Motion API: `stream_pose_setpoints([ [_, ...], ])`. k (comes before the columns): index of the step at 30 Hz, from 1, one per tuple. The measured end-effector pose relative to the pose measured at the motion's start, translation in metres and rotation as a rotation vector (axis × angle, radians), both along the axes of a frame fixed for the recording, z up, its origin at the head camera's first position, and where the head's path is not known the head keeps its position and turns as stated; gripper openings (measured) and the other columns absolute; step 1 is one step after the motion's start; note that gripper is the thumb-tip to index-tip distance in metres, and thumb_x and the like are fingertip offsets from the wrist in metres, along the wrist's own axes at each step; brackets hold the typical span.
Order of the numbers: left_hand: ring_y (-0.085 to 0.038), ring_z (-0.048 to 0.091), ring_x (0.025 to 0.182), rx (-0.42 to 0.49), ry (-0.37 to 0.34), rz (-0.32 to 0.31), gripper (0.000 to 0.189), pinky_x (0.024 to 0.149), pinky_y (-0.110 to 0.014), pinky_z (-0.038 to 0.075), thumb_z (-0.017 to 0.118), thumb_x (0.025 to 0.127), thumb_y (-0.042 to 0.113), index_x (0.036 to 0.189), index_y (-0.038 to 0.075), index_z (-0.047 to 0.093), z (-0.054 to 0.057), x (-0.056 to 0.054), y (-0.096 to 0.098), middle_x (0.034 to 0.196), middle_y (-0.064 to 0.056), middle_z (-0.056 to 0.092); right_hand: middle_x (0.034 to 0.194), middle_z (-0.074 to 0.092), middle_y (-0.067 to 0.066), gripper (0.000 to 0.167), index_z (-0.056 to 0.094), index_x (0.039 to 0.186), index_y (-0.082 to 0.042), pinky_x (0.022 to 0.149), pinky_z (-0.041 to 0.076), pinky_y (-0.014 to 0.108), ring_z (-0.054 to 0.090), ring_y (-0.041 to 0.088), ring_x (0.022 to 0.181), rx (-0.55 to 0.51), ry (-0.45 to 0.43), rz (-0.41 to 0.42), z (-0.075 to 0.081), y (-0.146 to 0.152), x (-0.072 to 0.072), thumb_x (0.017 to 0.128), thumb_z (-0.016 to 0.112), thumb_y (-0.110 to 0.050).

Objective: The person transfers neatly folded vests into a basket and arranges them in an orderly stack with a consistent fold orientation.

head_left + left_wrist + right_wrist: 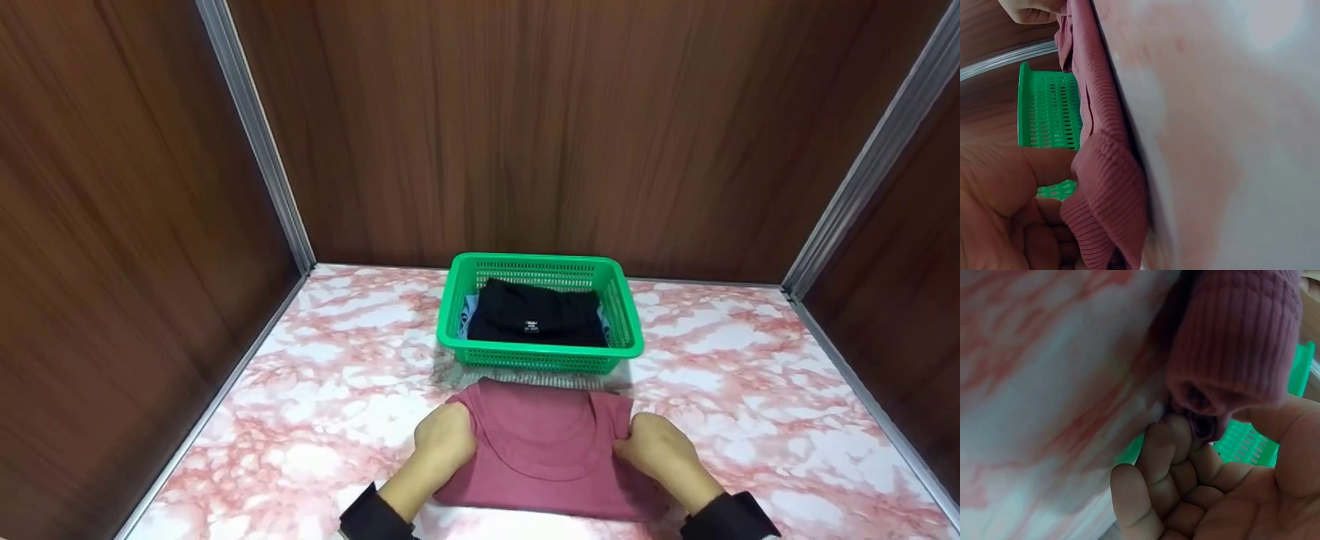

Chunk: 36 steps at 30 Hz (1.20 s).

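A folded dusty-red ribbed shirt [540, 491] lies on the marbled tabletop, its round neckline facing up. My left hand [444, 436] grips its left side, and the left wrist view shows the thumb [1053, 166] pressed against the ribbed cloth [1109, 185]. On the opposite side, my right hand [660, 448] pinches the shirt's edge. The right wrist view has the rolled layers [1235, 349] between thumb and curled fingers [1157, 450]. Just beyond the shirt stands a green plastic basket [540, 350] holding a folded black garment [536, 307].
Blue patterned cloth [466, 315] shows beneath the black garment in the basket. Brown wood-grain panels [480, 135] enclose the table [330, 427] at the back and both sides, with metal strips [259, 142] at the corners.
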<state>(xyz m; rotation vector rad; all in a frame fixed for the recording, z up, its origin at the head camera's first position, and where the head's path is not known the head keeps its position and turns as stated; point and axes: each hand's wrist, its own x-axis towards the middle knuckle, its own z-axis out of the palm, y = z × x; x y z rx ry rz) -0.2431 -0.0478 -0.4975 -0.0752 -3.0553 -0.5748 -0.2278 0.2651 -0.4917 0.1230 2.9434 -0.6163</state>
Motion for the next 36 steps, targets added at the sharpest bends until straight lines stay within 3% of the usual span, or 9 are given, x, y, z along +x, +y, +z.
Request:
stream_pose_setpoints([
  [7,-0.019,0.059,0.074,0.059,-0.101,-0.04,0.023,0.065,-0.044,0.055,0.085,0.075,0.02,0.071,0.009,0.065,-0.001,-0.004,-0.002,0.088,-0.009,0.072,0.086,0.069,0.012,0.027,0.062,0.069,-0.009,0.06,0.049,0.043,0.056,0.022,0.07,0.052,-0.004,0.012,-0.002,-0.001,-0.003,0.076,0.076,-0.032],
  [15,-0.02,0.054,0.067,0.165,-0.082,-0.073,0.024,0.061,-0.04,0.05,0.076,0.077,0.018,0.062,0.012,0.058,-0.004,0.003,-0.006,0.079,-0.007,0.063,0.075,0.06,0.006,0.026,0.061,0.074,-0.007,0.06,0.045,0.036,0.053,0.021,0.066,-0.035,-0.012,0.013,-0.005,0.005,-0.001,0.077,0.076,-0.027],
  [21,-0.012,0.036,0.049,0.306,-0.105,-0.127,0.04,0.046,-0.027,0.031,0.07,0.077,0.01,0.052,0.019,0.04,-0.005,0.001,-0.014,0.055,0.006,0.038,0.072,0.058,0.003,0.024,0.061,0.075,-0.006,0.06,0.044,0.032,0.052,0.019,0.066,-0.171,-0.023,-0.011,-0.006,0.007,-0.002,0.077,0.077,-0.023],
  [25,-0.008,0.023,0.048,0.484,-0.186,-0.133,0.05,0.044,-0.024,0.022,0.071,0.078,0.006,0.054,0.02,0.03,-0.005,-0.003,-0.02,0.054,0.01,0.021,0.067,0.054,0.001,0.027,0.057,0.069,-0.008,0.056,0.043,0.029,0.053,0.017,0.061,-0.247,-0.024,-0.032,-0.007,0.007,-0.001,0.078,0.079,-0.021],
  [30,-0.008,0.031,0.051,0.716,-0.329,-0.088,0.054,0.046,-0.023,0.028,0.078,0.083,0.006,0.056,0.019,0.033,-0.005,-0.005,-0.024,0.056,0.01,0.025,0.071,0.056,0.004,0.023,0.059,0.076,-0.005,0.051,0.045,0.029,0.054,0.017,0.059,-0.371,-0.025,-0.048,-0.01,0.008,0.0,0.08,0.079,-0.016],
  [36,-0.01,0.061,0.061,0.932,-0.477,0.017,0.036,0.055,-0.024,0.051,0.075,0.087,0.004,0.067,0.014,0.047,-0.007,-0.008,-0.026,0.065,0.002,0.055,0.08,0.058,0.008,0.021,0.063,0.094,0.004,0.055,0.053,0.033,0.059,0.02,0.065,-0.525,-0.096,-0.083,-0.01,0.009,-0.001,0.085,0.075,-0.012],
])
